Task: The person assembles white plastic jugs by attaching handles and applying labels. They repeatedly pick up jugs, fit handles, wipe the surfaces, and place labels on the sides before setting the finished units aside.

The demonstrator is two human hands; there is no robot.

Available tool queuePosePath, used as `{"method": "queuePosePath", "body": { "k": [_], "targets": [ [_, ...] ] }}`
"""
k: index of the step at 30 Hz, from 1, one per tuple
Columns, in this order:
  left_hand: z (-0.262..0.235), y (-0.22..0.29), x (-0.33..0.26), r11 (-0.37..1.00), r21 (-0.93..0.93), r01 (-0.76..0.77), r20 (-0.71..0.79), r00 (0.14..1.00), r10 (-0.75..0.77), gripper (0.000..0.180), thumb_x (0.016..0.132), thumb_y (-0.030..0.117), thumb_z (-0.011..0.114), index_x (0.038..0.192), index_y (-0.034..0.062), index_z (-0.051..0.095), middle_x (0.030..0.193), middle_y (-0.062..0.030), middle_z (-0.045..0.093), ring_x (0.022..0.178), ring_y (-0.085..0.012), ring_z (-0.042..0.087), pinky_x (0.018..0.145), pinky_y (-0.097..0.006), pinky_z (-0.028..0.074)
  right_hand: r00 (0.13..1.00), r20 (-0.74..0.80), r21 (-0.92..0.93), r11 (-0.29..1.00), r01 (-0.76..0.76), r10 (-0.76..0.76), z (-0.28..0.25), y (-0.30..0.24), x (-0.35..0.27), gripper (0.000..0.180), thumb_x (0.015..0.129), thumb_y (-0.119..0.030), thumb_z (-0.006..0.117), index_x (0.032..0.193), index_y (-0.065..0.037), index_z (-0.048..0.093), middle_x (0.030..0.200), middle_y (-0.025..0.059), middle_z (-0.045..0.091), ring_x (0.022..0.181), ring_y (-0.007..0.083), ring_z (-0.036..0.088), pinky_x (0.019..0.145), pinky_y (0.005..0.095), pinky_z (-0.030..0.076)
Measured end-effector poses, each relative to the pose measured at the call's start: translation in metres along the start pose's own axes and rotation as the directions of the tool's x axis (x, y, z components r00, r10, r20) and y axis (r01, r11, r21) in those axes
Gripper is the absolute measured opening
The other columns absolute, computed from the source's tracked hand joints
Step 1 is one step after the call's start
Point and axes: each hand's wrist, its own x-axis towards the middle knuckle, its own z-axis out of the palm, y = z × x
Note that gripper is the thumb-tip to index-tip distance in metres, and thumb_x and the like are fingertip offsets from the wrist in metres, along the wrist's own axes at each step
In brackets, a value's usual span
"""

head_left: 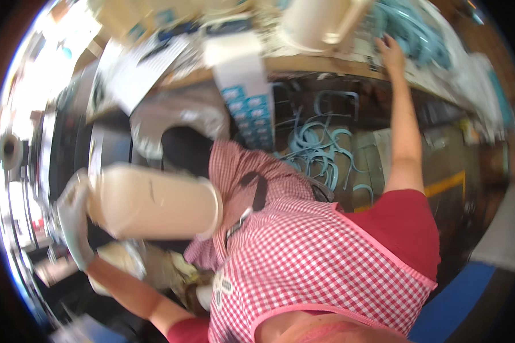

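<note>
In my left hand (74,200), which wears a whitish glove, is a cream plastic cylinder-shaped container (154,201). It lies on its side over my lap, gripped at its left end, with its wider rim against my apron. My right hand (391,54) is bare and stretches out to the far right, at the front edge of the workbench (326,64). Its fingers look apart, touching or close to a tangled pile of light-blue strips (420,37); blur hides the exact contact. Left of that hand, a cream jug with a handle (320,23) stands on the bench.
Loose blue strips (320,146) lie on the floor under the bench. Papers (140,71) and a white-and-blue printed sheet (243,86) hang over the bench edge. More cream containers (126,17) stand at the far left. A clear plastic bag (177,114) sits below the bench.
</note>
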Motion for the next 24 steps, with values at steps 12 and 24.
{"method": "queuePosePath", "body": {
  "k": [12,24],
  "targets": [
    [0.026,-0.050,-0.072,0.883,-0.408,-0.233,-0.443,0.896,0.031,0.030,0.102,0.015,0.066,0.123,-0.0058,0.073,0.132,-0.0092,0.070,0.115,-0.0115,0.064,0.102,-0.026,0.047,0.998,-0.054,-0.531,0.845,-0.064,0.042,-0.031,-0.010,0.070,0.066,0.106,-0.059,0.048,0.121,0.001,0.069,0.123,0.0301,0.070,0.111,0.0519,0.064,0.094,0.0539,0.050],
    [0.083,-0.006,-0.119,0.897,-0.339,-0.284,-0.417,0.900,0.127,0.048,0.080,0.009,0.081,0.126,0.0027,0.066,0.129,-0.0090,0.067,0.118,-0.0193,0.065,0.105,-0.034,0.050,0.403,0.525,0.736,0.638,0.229,-0.750,-0.184,-0.283,-0.050,0.040,0.100,-0.021,0.062,0.126,0.009,0.068,0.115,0.0262,0.072,0.104,0.0343,0.068,0.102,0.0514,0.048]
  ]
}}
